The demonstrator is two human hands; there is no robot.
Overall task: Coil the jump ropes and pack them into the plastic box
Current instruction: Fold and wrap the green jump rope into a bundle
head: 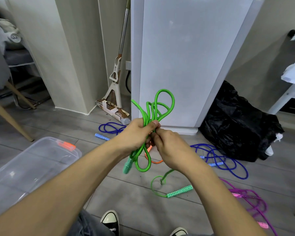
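Though partly hidden, orange rope (154,161) behind right hand (170,147).

Looped green jump rope (153,106) held above floor, plastic box (32,164) left.

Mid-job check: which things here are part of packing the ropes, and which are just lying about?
Job: green rope gripped by left hand and right hand; blue ropes, orange rope, purple rope on the floor; plastic box.

Lying about: mop, black bag, chair.
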